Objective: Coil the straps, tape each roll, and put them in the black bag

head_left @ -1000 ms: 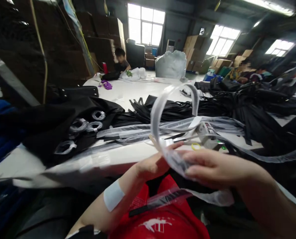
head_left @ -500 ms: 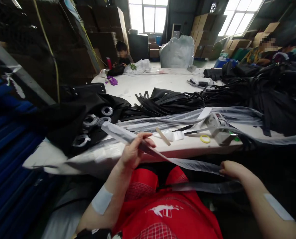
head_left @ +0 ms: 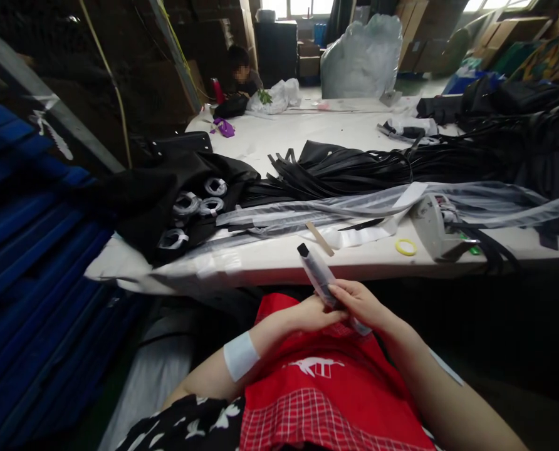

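Presently, clear-sleeved strip: compact bundle, held above the red apron
Left grip: narrow, closed on the strip
Right grip: likewise
Coils: finished-looking, on black material
Surface: long sleeved lengths lying uncoiled

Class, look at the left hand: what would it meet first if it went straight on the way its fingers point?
The left hand would probably meet the right hand first, just beside its fingertips; depth between them is hard to judge.
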Motion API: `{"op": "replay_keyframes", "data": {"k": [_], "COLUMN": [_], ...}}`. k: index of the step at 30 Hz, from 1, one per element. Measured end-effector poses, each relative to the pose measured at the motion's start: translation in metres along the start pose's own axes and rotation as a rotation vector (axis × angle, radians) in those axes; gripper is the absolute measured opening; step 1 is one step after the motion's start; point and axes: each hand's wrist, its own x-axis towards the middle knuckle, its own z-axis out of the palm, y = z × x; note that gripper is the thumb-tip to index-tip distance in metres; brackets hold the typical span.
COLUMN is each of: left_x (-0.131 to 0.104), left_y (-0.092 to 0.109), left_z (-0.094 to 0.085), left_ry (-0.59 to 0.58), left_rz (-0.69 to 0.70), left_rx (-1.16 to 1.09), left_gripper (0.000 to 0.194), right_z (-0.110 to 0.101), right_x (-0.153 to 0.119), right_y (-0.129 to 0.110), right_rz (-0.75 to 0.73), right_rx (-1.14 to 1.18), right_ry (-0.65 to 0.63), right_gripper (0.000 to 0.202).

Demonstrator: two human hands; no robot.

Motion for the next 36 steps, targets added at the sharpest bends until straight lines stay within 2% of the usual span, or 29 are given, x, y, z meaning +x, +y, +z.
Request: {"op": "replay_keyframes", "data": {"k": [1,3,5,6,9,11,13,16,19,22,26,30,33,34,36], "left_x": [-0.001,-0.003,-0.007,-0.009,-0.021,-0.030,-0.036,-0.039,-0.038,-0.037,-0.039,-0.040,-0.034,-0.031,-0.026], "left_y": [-0.003,-0.007,-0.008,-0.006,0.004,0.012,0.021,0.029,0.031,0.027,0.022,0.026,0.032,0.033,0.031], "left_z": [-0.007,-0.025,-0.045,-0.055,-0.080,-0.089,-0.089,-0.081,-0.074,-0.076,-0.090,-0.099,-0.096,-0.093,-0.084], "left_ry": [-0.002,0.078,0.196,0.210,0.049,-0.081,-0.114,-0.069,-0.041,-0.053,-0.021,0.017,0.103,0.093,-0.005], "left_rz": [-0.050,-0.146,-0.238,-0.282,-0.435,-0.494,-0.476,-0.347,-0.220,-0.196,-0.240,-0.141,-0.026,-0.010,-0.027], "left_rx": [-0.019,-0.092,-0.199,-0.257,-0.404,-0.378,-0.272,-0.073,0.086,0.063,-0.055,0.035,0.140,0.164,0.193], "left_gripper": [0.028,0.034,0.045,0.054,0.079,0.082,0.078,0.070,0.065,0.067,0.070,0.046,0.039,0.038,0.035], "right_z": [-0.003,-0.011,-0.017,-0.019,-0.021,-0.020,-0.018,-0.016,-0.017,-0.023,-0.036,-0.044,-0.041,-0.039,-0.036], "right_x": [-0.002,-0.008,-0.014,-0.017,-0.023,-0.025,-0.025,-0.023,-0.022,-0.023,-0.026,-0.026,-0.022,-0.021,-0.018], "right_y": [0.002,0.002,0.001,0.001,0.005,0.011,0.016,0.019,0.017,0.014,0.012,0.008,0.004,0.004,0.003], "right_rz": [-0.014,-0.058,-0.136,-0.185,-0.283,-0.274,-0.237,-0.158,-0.068,0.000,0.060,0.087,0.093,0.092,0.090], "right_rx": [-0.030,-0.148,-0.353,-0.478,-0.763,-0.796,-0.731,-0.568,-0.408,-0.313,-0.290,-0.312,-0.339,-0.346,-0.359], "right_ry": [0.059,0.154,0.184,0.179,0.133,0.103,0.088,0.059,-0.031,-0.090,-0.083,-0.123,-0.193,-0.215,-0.242], "right_gripper": [0.046,0.042,0.035,0.033,0.031,0.030,0.029,0.026,0.027,0.031,0.035,0.036,0.036,0.035,0.034]}}
